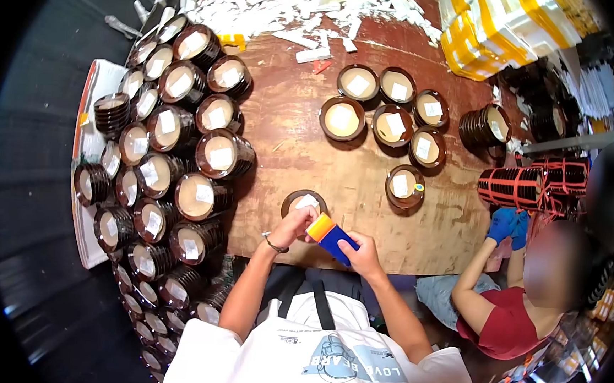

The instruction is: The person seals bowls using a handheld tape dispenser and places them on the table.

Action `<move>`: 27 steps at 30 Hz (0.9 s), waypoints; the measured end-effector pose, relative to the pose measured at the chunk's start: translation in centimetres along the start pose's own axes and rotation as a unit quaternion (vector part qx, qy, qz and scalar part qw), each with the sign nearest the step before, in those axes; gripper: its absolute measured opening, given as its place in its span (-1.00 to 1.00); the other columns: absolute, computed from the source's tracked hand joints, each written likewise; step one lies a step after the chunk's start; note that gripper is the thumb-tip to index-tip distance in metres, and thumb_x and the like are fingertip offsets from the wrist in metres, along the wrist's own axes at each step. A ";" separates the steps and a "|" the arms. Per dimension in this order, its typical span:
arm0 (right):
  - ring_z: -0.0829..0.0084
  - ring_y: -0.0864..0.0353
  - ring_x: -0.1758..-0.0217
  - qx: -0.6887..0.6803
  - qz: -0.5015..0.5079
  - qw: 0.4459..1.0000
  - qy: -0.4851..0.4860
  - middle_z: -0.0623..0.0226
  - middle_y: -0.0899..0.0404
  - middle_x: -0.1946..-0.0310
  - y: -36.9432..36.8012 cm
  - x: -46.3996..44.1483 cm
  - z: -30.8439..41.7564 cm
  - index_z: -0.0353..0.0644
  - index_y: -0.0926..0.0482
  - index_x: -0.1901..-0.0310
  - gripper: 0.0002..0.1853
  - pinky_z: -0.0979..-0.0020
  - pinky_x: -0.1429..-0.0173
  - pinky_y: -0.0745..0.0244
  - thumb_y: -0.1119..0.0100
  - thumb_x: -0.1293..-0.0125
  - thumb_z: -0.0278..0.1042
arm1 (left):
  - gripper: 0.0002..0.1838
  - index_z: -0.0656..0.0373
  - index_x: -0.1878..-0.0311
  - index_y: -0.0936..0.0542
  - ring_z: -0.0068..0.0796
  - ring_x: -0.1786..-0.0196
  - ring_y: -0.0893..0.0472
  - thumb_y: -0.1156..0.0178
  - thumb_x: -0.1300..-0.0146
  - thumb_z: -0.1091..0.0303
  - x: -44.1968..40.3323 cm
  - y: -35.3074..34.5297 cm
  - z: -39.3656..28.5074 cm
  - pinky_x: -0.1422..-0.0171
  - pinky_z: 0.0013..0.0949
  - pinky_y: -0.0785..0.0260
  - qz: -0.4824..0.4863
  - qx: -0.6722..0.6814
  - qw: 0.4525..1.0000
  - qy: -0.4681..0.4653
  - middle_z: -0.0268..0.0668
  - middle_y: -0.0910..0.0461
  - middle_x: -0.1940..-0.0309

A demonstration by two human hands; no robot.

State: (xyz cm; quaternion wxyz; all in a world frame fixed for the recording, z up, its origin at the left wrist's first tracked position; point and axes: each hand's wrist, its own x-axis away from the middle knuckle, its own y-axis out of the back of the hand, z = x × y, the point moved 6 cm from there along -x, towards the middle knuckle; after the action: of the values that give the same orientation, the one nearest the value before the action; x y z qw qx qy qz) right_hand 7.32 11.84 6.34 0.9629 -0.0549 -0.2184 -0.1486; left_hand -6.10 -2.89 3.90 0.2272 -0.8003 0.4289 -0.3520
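My right hand [364,255] is wrapped round a blue block-shaped thing [335,244] with an orange end and a pale stripe, perhaps a small box. My left hand [297,226] is at the orange end, its fingers curled together; what they pinch, if anything, is hidden. Under my left fingers a dark brown dish [293,199] with a tan centre and a white paper label stands near the table's front edge. Farther off sits another labelled dish [405,187] with a small blue-and-yellow sticker on its rim.
Many stacked brown dishes [218,155] fill the left side. Several more [391,124] stand mid-table. White foam scraps [312,10] cover the back. Yellow-taped foam boxes [503,27] stand back right. A co-worker in blue gloves [508,225] handles red-tied dish bundles [514,187] at right.
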 end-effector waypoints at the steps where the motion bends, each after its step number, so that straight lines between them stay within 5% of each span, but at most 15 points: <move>1: 0.69 -0.56 0.36 -0.012 0.009 1.000 -0.013 0.43 -0.67 0.40 -0.8 0.2 -0.2 -0.37 -0.70 0.11 -0.74 0.51 0.25 -0.50 -0.34 -0.39 -0.29 | -0.62 0.10 0.22 -0.48 -0.66 0.44 -0.48 -0.01 -0.59 -0.02 0.4 0.9 0.4 0.34 -0.54 -0.33 -0.031 -0.131 0.991 -0.003 -0.49 -0.46 0.50; 7: 0.64 -0.64 0.25 0.048 0.065 0.996 -0.024 0.34 -0.75 0.29 -4.8 1.5 1.6 -0.40 -0.69 0.01 -0.67 0.47 0.11 -0.57 -0.35 -0.39 -0.27 | -0.66 0.11 0.28 -0.50 -0.73 0.54 -0.42 0.01 -0.63 0.13 4.3 5.4 1.9 0.45 -0.57 -0.27 -0.114 -0.242 0.954 -0.134 -0.50 -0.46 0.54; 9: 0.65 -0.58 0.30 0.153 0.073 0.984 -0.051 0.36 -0.71 0.34 -5.1 1.8 3.3 -0.40 -0.69 0.09 -0.73 0.48 0.16 -0.52 -0.32 -0.40 -0.31 | -0.69 0.14 0.23 -0.51 -0.82 0.39 -0.36 -0.03 -0.62 0.15 5.3 5.4 3.3 0.33 -0.61 -0.25 -0.126 -0.157 0.978 -0.057 -0.57 -0.47 0.40; 13: 0.65 -0.57 0.30 0.192 0.084 0.977 -0.025 0.35 -0.71 0.36 -5.0 1.6 4.3 -0.40 -0.69 0.07 -0.70 0.46 0.15 -0.52 -0.34 -0.36 -0.29 | -0.72 0.14 0.26 -0.47 -0.73 0.59 -0.40 -0.01 -0.62 0.21 5.9 3.3 2.2 0.51 -0.61 -0.24 -0.063 0.024 0.997 -0.021 -0.49 -0.43 0.55; 17: 0.62 -0.58 0.38 0.211 0.078 0.974 -0.040 0.29 -0.70 0.43 -5.1 1.2 5.7 -0.37 -0.71 0.08 -0.64 0.42 0.22 -0.54 -0.37 -0.35 -0.16 | -0.81 0.16 0.20 -0.51 -0.73 0.59 -0.44 -0.11 -0.55 0.28 5.6 5.3 1.3 0.52 -0.59 -0.29 -0.073 -0.143 0.986 -0.046 -0.48 -0.49 0.51; 21: 0.57 -0.54 0.59 0.288 0.125 0.922 -0.227 0.33 -0.57 0.62 -2.7 0.8 7.6 -0.39 -0.71 0.25 -0.48 0.41 0.43 -0.49 -0.38 -0.31 0.08 | -0.84 0.16 0.20 -0.58 -0.72 0.61 -0.49 -0.20 -0.48 0.30 4.2 13.0 0.5 0.56 -0.60 -0.33 -0.180 -0.158 0.969 -0.056 -0.49 -0.49 0.53; 23: 0.56 -0.53 0.62 0.384 0.154 0.896 -0.161 0.32 -0.56 0.65 0.3 0.2 9.3 -0.39 -0.71 0.29 -0.45 0.39 0.45 -0.48 -0.36 -0.31 0.12 | -0.84 0.16 0.20 -0.59 -0.72 0.62 -0.48 -0.21 -0.48 0.29 3.9 18.2 0.4 0.58 -0.59 -0.30 -0.229 -0.153 0.958 -0.078 -0.48 -0.49 0.55; 27: 0.48 -0.59 0.59 0.448 0.134 0.865 -0.180 0.25 -0.57 0.67 2.8 1.2 15.2 -0.38 -0.71 0.29 -0.45 0.33 0.41 -0.50 -0.36 -0.29 0.13 | -0.85 0.17 0.23 -0.55 -0.61 0.54 -0.54 -0.22 -0.46 0.33 2.0 23.7 4.0 0.51 -0.44 -0.32 -0.308 -0.232 0.913 -0.134 -0.44 -0.52 0.49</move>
State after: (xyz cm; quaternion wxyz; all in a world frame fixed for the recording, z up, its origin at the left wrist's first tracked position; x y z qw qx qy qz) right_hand 3.11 16.73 20.40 0.8382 0.3283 -0.4217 0.1086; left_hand -14.81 -16.83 -13.71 -0.0296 -0.9626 0.1962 -0.1843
